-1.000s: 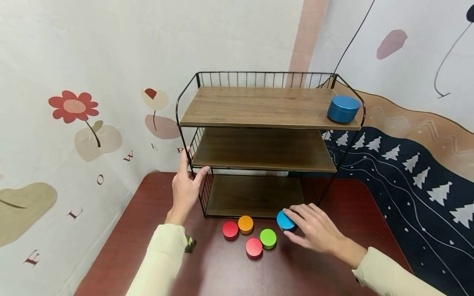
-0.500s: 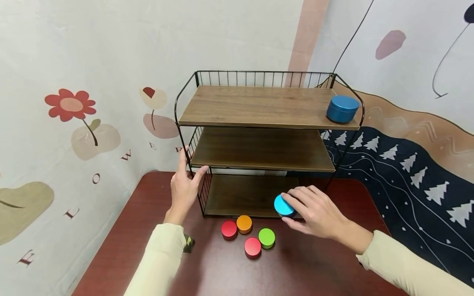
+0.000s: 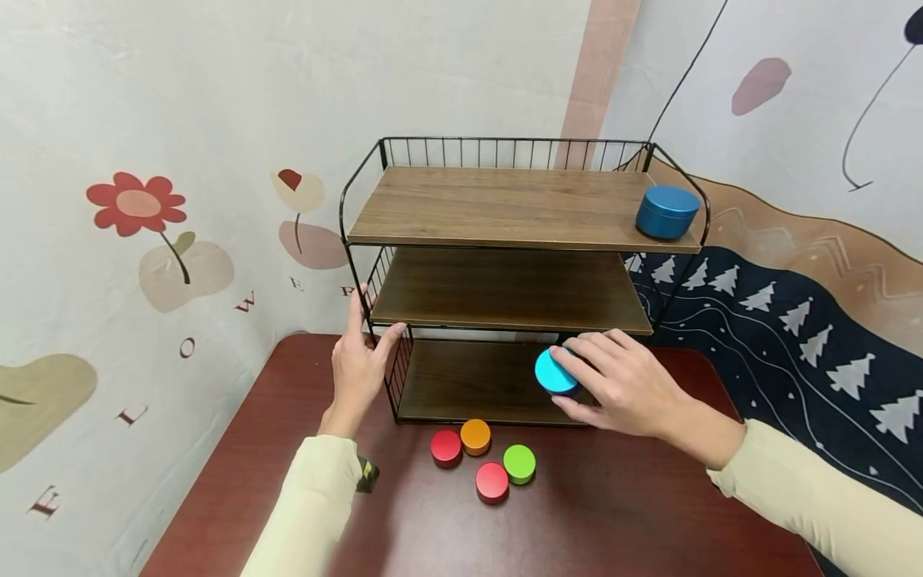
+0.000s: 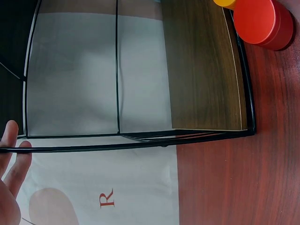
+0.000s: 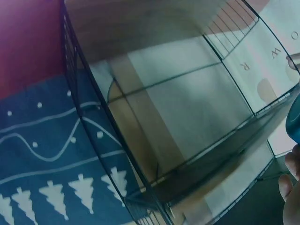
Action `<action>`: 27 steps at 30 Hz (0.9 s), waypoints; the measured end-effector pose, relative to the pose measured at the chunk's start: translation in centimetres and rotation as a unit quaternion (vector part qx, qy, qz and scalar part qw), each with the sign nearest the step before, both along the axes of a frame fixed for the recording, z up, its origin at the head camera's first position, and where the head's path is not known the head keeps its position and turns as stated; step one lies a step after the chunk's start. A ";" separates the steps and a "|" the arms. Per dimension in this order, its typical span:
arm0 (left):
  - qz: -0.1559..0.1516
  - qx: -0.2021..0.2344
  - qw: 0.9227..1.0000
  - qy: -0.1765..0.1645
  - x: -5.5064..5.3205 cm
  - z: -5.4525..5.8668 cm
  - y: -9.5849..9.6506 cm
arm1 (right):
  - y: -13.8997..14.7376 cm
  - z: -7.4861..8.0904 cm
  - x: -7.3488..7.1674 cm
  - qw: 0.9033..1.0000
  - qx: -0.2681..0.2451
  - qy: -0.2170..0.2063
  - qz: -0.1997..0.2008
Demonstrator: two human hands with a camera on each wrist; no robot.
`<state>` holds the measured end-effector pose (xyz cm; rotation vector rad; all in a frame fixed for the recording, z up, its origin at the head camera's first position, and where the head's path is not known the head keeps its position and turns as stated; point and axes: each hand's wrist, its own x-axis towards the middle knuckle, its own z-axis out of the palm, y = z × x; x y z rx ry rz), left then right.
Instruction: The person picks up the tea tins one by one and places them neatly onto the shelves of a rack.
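My right hand [image 3: 627, 389] pinches a small blue round tin [image 3: 554, 371] between thumb and fingers, in front of the rack's bottom board at its right side. At the right edge of the right wrist view, part of that blue tin [image 5: 294, 122] shows by the fingertips. My left hand [image 3: 356, 373] holds the left front post of a three-tier shelf rack [image 3: 505, 288], black wire with wood boards. Its thumb lies by the middle board's corner; the left wrist view shows fingers [image 4: 18, 171] at the wire post. A larger blue tin [image 3: 667, 212] sits on the top board, at the right.
Before the rack, on the red-brown table [image 3: 577, 521], stand a red tin [image 3: 446, 447], an orange tin [image 3: 475, 437], a green tin [image 3: 519, 463] and a second red tin [image 3: 492, 482]. A small dark patterned object [image 3: 368, 474] is beside the left sleeve. Printed cloth hangs behind.
My right hand has lifted the small blue tin off the table and moved it up and forward, toward the rack's bottom tier. The left hand stays on the post.
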<state>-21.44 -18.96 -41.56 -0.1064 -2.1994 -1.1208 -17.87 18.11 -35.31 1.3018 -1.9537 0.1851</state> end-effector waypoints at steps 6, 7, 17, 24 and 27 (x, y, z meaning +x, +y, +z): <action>-0.001 0.001 1.000 -0.001 0.0 -0.1 0.0 | 0.2 2.1 -0.6 0.999 0.000 0.033 0.004; -0.001 0.000 1.000 0.000 0.0 -0.1 0.0 | 0.3 2.4 -0.6 0.999 0.000 0.037 0.004; -0.002 -0.003 1.000 0.005 0.1 0.0 0.0 | 0.7 5.6 -1.2 0.998 -0.002 0.069 0.002; 0.002 -0.004 1.000 0.001 0.1 0.1 0.0 | 1.0 7.7 -1.6 0.996 -0.009 0.092 -0.002; 0.003 -0.004 1.000 0.001 0.1 0.1 0.0 | 1.1 8.7 -1.9 0.993 -0.023 0.113 -0.006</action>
